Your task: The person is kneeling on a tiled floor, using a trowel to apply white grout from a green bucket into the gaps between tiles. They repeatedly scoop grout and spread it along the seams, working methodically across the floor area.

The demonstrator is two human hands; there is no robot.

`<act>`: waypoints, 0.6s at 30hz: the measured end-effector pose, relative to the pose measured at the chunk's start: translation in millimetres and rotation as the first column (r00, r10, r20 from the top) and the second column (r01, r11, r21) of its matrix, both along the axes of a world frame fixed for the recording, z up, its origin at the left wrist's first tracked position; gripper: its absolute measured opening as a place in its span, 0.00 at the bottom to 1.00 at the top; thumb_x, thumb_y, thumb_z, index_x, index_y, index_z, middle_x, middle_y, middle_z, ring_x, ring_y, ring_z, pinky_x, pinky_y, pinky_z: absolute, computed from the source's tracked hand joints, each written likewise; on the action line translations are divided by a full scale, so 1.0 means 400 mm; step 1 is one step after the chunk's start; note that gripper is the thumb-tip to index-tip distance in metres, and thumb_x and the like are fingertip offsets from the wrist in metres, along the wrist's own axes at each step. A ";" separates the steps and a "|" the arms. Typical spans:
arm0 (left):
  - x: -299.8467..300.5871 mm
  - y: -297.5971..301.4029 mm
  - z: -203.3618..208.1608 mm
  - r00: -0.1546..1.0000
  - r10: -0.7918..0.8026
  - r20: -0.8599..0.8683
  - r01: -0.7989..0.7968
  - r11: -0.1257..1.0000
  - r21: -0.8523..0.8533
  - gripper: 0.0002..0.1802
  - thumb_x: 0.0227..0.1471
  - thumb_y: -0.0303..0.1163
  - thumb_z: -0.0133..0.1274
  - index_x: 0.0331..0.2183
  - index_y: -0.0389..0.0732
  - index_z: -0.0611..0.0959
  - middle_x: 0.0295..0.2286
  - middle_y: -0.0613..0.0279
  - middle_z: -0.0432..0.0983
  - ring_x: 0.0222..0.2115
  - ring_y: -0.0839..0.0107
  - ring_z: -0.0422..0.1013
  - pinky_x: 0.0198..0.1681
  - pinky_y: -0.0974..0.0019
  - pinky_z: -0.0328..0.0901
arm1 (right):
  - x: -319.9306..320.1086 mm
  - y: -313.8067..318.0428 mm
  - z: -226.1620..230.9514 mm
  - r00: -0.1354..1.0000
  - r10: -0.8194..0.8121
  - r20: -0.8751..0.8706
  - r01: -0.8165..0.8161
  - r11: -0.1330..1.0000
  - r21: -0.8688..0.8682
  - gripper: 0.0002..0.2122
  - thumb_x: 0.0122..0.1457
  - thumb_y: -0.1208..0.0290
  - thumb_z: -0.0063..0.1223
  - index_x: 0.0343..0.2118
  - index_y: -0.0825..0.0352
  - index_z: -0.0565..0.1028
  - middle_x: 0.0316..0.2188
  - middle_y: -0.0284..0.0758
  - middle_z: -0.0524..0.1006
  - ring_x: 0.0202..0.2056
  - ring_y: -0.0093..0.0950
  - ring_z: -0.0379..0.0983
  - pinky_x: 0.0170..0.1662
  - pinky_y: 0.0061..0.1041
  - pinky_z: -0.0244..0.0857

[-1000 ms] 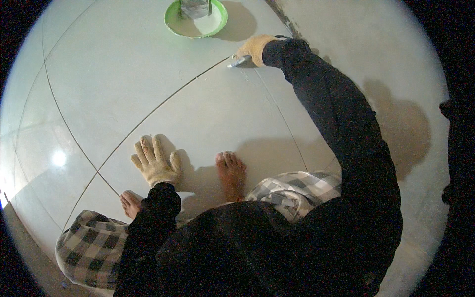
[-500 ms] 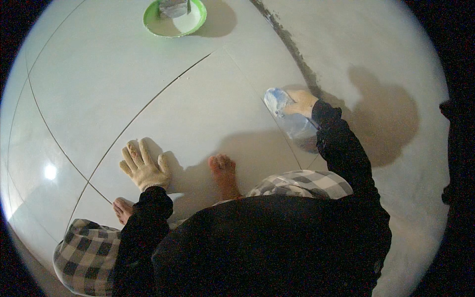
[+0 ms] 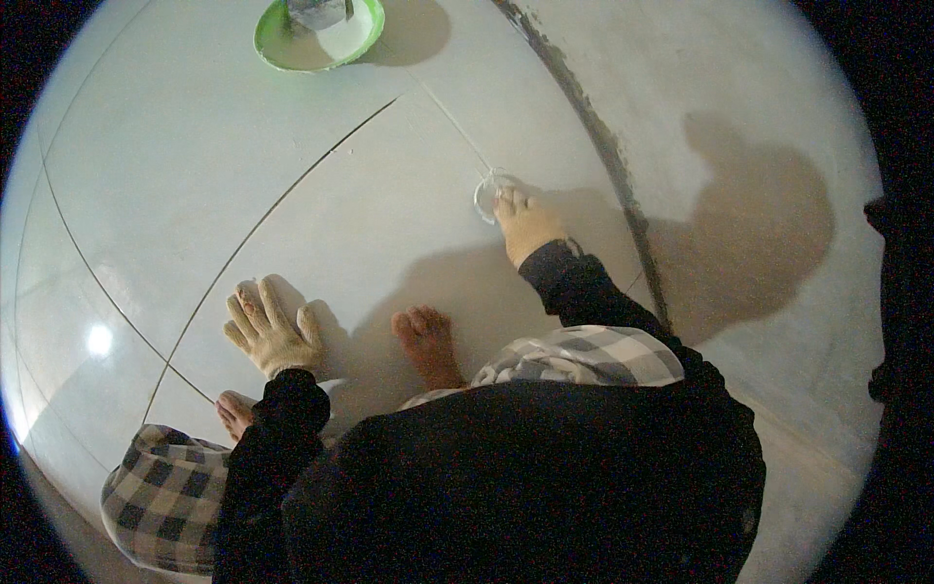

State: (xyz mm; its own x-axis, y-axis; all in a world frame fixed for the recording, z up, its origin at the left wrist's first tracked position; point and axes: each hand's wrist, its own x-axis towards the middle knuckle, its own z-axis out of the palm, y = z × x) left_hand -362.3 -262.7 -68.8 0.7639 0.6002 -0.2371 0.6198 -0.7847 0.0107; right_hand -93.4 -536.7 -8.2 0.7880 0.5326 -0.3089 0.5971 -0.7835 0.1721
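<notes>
Your left hand (image 3: 275, 331), in a cream knitted glove, lies palm down on pale floor tiles (image 3: 336, 214), fingers spread apart, holding nothing. Your right hand (image 3: 528, 226), gloved alike, is ahead and to the right, its fingers bent close together on a rounded tool (image 3: 483, 200) with a white-smeared edge. That tool touches the floor at the near end of the visible pale seam (image 3: 450, 115). At the top, well apart from both hands, a green bowl (image 3: 377, 37) holds white paste (image 3: 342, 41) and a grey flat blade (image 3: 317, 13). Your bare right foot (image 3: 425, 341) rests between your hands.
</notes>
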 end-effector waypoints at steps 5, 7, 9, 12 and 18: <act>0.009 0.005 0.011 0.994 0.027 -0.110 -0.033 0.998 -0.053 0.41 0.58 0.55 0.39 0.66 0.46 0.52 0.66 0.46 0.40 0.68 0.48 0.32 0.66 0.38 0.27 | 0.063 0.005 0.092 0.902 0.015 -0.432 -0.219 0.877 -0.427 0.15 0.52 0.72 0.53 0.44 0.61 0.78 0.40 0.44 0.80 0.44 0.42 0.77 0.46 0.43 0.72; 0.005 0.006 0.010 0.994 0.032 -0.106 -0.039 0.997 -0.064 0.41 0.58 0.55 0.38 0.66 0.47 0.52 0.66 0.46 0.40 0.68 0.48 0.32 0.66 0.39 0.27 | 0.128 0.046 0.141 0.893 0.037 -0.449 -0.275 0.834 -0.478 0.16 0.54 0.69 0.52 0.48 0.54 0.77 0.40 0.42 0.80 0.42 0.42 0.78 0.45 0.43 0.72; 0.001 0.006 0.007 0.994 0.034 -0.100 -0.040 0.998 -0.054 0.42 0.58 0.56 0.38 0.66 0.47 0.51 0.66 0.46 0.40 0.68 0.49 0.31 0.67 0.39 0.26 | 0.206 0.086 0.182 0.946 0.018 -0.323 -0.166 0.883 -0.439 0.16 0.57 0.66 0.49 0.49 0.51 0.77 0.40 0.41 0.80 0.41 0.43 0.79 0.45 0.43 0.72; -0.003 0.008 0.002 0.994 0.028 -0.109 -0.032 0.999 -0.040 0.42 0.58 0.57 0.37 0.66 0.47 0.51 0.66 0.47 0.39 0.68 0.49 0.31 0.67 0.39 0.26 | 0.332 0.195 0.169 0.943 0.278 -0.182 -0.321 0.904 -0.283 0.28 0.54 0.74 0.49 0.58 0.41 0.69 0.36 0.44 0.80 0.37 0.43 0.78 0.40 0.43 0.72; -0.009 0.012 0.003 0.999 0.014 -0.052 -0.015 1.000 -0.023 0.42 0.58 0.57 0.37 0.66 0.47 0.52 0.66 0.47 0.40 0.68 0.48 0.32 0.67 0.38 0.27 | 0.475 0.433 0.018 0.919 0.382 -0.095 -0.391 0.854 -0.344 0.22 0.60 0.70 0.48 0.58 0.43 0.69 0.43 0.43 0.79 0.39 0.40 0.79 0.41 0.39 0.72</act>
